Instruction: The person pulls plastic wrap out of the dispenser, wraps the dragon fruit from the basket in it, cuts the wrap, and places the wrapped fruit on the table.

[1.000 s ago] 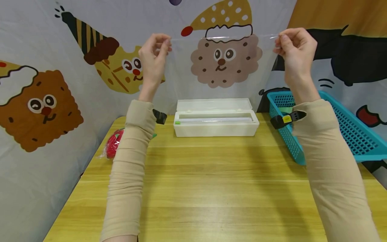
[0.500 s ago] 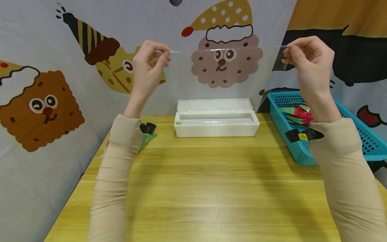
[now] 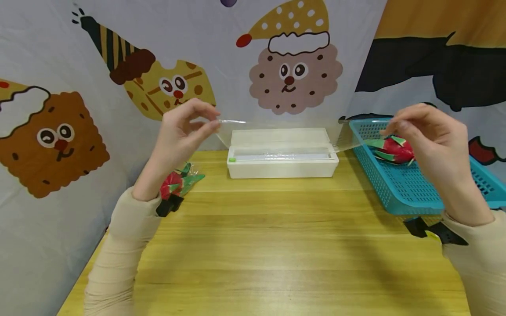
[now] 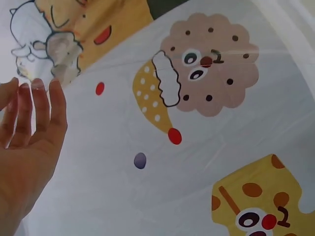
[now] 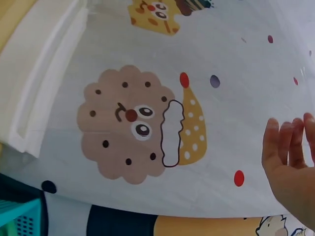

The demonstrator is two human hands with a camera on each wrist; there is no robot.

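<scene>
A transparent sheet of cling film [image 3: 292, 124] hangs stretched between my hands in the head view, in front of a white film box. My left hand [image 3: 182, 131] pinches its left corner between thumb and fingers. The right corner is pinched by my right hand [image 3: 439, 145]. The white cling film box [image 3: 282, 169] stands at the table's back, lid raised, with a film roll inside. In the left wrist view, my left hand [image 4: 37, 128] is partly cut off. The right wrist view shows only part of my right hand [image 5: 293, 167].
A red and green dragon fruit [image 3: 171, 184] in clear plastic lies behind my left wrist. Another dragon fruit [image 3: 396, 150] lies in a turquoise basket [image 3: 373, 175] at right. The wooden table [image 3: 284, 245] ends at a cartoon-printed curtain [image 3: 233, 79].
Both hands have come down and spread somewhat apart, bringing the cling film lower, from in front of the curtain to near the box's raised lid.
</scene>
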